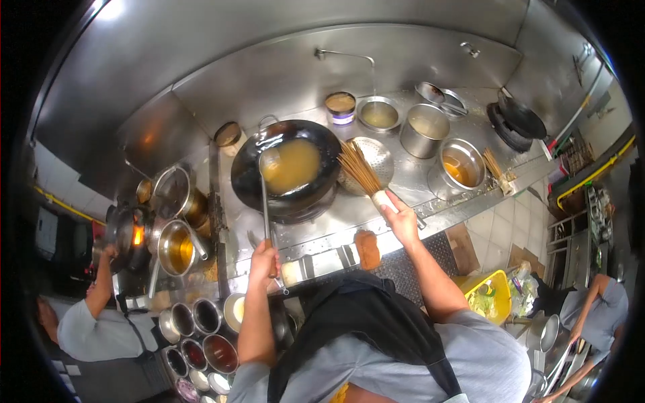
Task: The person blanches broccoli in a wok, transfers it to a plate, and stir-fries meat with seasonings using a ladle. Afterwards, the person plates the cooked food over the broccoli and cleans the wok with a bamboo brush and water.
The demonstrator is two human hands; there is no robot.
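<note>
My left hand (263, 263) is closed round the wooden handle of a long ladle (265, 208). The ladle's bowl rests in the cloudy yellowish liquid inside a large black wok (246, 176). In my right hand (401, 219) is a bamboo wok brush (361, 172), gripped at its white-wrapped end. Its bristles point up and left, beside the wok's right rim and over a round perforated strainer (381, 153). A brown folded cloth (367, 250) lies at the counter's front edge, between my hands.
Metal pots (426, 127) stand right of the wok, one holding orange liquid. A tap (346, 54) reaches from the back wall. A co-worker (94, 329) works at a flaming wok on the left. Sauce containers (220, 352) sit low left; a yellow bin (500, 295) is at right.
</note>
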